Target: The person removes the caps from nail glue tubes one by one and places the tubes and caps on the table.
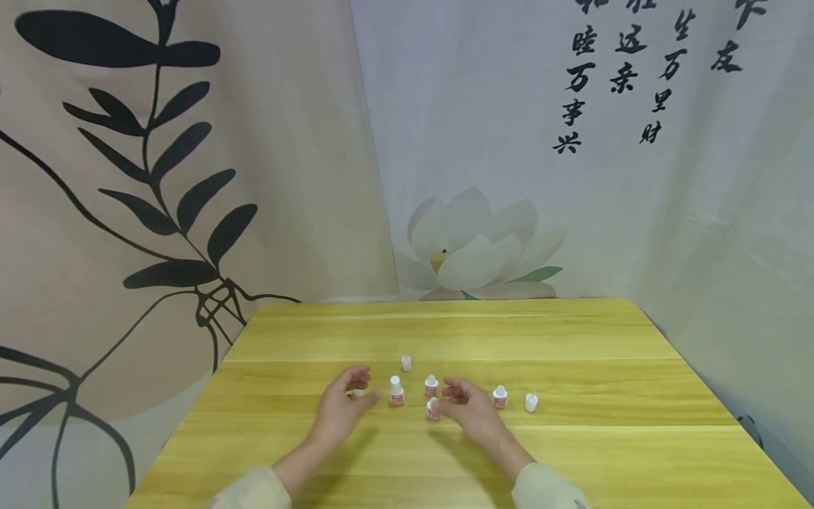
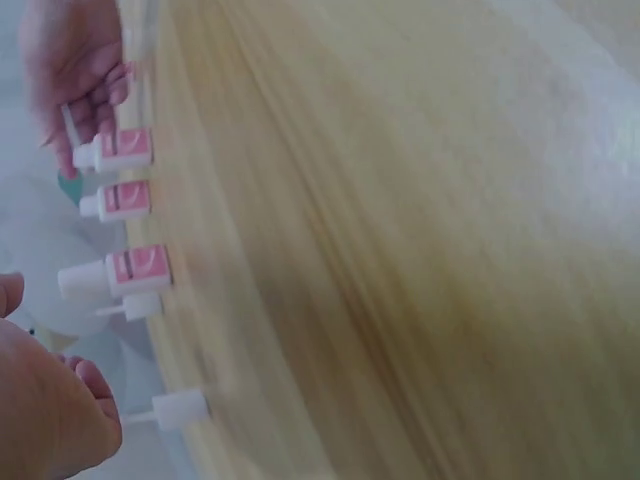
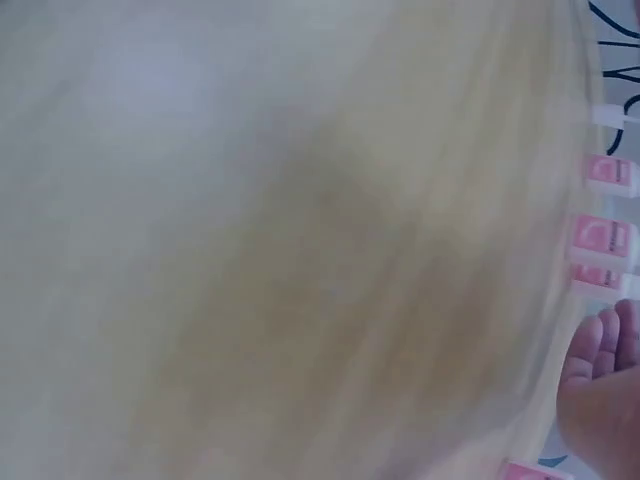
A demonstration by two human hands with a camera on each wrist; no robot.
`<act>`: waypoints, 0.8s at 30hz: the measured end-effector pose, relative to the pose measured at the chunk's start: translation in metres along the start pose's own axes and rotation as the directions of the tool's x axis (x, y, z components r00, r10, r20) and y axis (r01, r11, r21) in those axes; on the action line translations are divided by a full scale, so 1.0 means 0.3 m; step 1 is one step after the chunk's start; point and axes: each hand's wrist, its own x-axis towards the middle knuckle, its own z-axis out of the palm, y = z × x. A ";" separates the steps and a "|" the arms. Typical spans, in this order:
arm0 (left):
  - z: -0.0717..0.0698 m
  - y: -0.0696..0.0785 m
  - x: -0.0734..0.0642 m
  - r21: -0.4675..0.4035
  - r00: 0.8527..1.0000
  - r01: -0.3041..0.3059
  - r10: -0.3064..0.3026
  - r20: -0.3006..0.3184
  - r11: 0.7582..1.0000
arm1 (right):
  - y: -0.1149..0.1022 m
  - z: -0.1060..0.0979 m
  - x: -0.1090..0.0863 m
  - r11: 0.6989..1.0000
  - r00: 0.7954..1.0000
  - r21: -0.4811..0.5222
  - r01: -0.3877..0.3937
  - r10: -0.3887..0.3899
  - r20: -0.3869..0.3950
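My left hand [image 1: 342, 406] curves loosely around a white cap [image 2: 180, 410], which stands on the table with its thin stem upward. Between the hands stands a small white bottle with a pink label and tall cap [image 1: 397, 391]. Two similar bottles with short nozzles, a rear one [image 1: 431, 385] and a front one [image 1: 434, 410], stand to its right. My right hand [image 1: 472, 410] has bent fingers around empty space, its thumb tip overlapping the front bottle in the head view. Fingers [image 3: 604, 345] appear beside the bottles in the right wrist view.
Another nozzle bottle [image 1: 500, 397] and a loose white cap [image 1: 531, 402] stand right of my right hand. A further cap [image 1: 406, 363] stands farther back. The wooden table [image 1: 572, 466] meets a printed curtain [image 1: 305, 155] behind it.
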 end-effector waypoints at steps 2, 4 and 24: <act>0.011 -0.007 -0.003 -0.014 1.000 0.000 0.000 0.009 1.000 | -0.017 -0.003 0.006 1.000 1.000 0.022 -0.002 0.002 -0.019; 0.023 -0.015 -0.005 -0.019 1.000 0.000 0.000 0.018 1.000 | -0.035 -0.007 0.013 0.999 0.999 0.033 -0.001 0.002 -0.037; 0.121 -0.069 0.009 -0.055 0.996 0.051 -0.047 0.070 0.997 | -0.159 -0.012 0.072 0.996 0.996 0.046 0.081 -0.079 -0.049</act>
